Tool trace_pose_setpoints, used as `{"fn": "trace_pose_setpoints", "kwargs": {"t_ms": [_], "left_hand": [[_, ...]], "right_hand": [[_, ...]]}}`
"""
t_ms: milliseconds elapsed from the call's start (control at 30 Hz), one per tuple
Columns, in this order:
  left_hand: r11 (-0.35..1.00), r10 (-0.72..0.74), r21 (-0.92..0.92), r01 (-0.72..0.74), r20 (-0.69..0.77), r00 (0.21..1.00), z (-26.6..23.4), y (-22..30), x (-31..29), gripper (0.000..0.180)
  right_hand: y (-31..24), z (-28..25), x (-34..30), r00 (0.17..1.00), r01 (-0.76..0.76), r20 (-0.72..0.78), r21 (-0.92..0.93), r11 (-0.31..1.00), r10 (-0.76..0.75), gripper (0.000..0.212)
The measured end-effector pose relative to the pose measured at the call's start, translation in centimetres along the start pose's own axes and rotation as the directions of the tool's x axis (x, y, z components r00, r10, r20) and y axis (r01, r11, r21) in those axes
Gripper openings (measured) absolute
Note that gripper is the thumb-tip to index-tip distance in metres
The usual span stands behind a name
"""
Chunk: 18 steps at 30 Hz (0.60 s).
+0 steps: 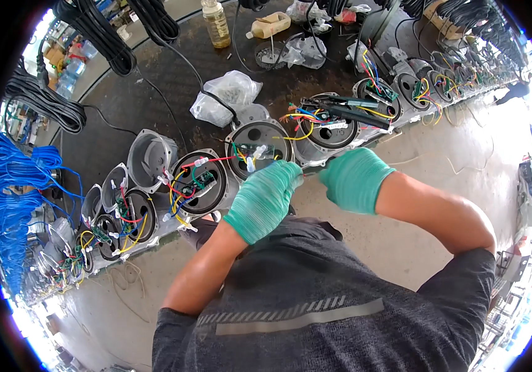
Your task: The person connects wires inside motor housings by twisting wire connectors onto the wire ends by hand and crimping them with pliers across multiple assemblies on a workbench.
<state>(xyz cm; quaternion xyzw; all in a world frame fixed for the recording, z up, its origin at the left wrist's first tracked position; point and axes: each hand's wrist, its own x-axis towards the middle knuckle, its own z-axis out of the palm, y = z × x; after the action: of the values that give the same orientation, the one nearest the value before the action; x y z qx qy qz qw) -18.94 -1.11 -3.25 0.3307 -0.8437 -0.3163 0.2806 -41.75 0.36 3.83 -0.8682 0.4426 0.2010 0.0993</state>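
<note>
Both of my hands wear green striped gloves. My left hand (pixel 267 197) is closed at the near rim of a round grey metal housing (pixel 236 166); a tiny reddish tip shows at its fingertips, too small to name. To its right, past a small gap, my right hand (pixel 357 181) has its fingers curled together, slightly smeared, and what they hold, if anything, is hidden. Inside the housing sit a small circuit board (pixel 259 152) and coloured wires with clear wire connectors (pixel 251 164). Dark-handled pliers (pixel 353 113) lie across the neighbouring housing (pixel 329 137) on the right.
More housings with boards and wires line the bench edge, such as one on the left (pixel 148 158). Behind them are a clear plastic bag (pixel 225 98), a bottle of yellowish liquid (pixel 216 25) and a tipped bottle (pixel 269 26). Black cable coils (pixel 95 37) and blue cables (pixel 17 186) hang at left.
</note>
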Motion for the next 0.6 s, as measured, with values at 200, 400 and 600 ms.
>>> {"fn": "trace_pose_setpoints", "kwargs": {"t_ms": [200,400,600], "left_hand": [[0.991,-0.063,-0.126,0.052,-0.087,0.994,-0.2,-0.1,-0.4,0.015],[0.983,-0.095,-0.165,0.085,-0.05,0.994,-0.1,-0.5,-0.8,0.019],[0.991,-0.106,-0.097,0.089,-0.179,0.978,-2.3,3.1,-1.1,0.02]], "right_hand": [[1.1,-1.7,-1.5,0.992,-0.126,0.025,0.133,0.983,0.124,0.024],[-0.8,-0.1,-0.1,0.912,0.053,-0.306,0.748,0.661,0.272,0.028],[-1.3,2.0,0.6,0.84,0.151,-0.402,0.818,0.555,0.364,0.013]]}}
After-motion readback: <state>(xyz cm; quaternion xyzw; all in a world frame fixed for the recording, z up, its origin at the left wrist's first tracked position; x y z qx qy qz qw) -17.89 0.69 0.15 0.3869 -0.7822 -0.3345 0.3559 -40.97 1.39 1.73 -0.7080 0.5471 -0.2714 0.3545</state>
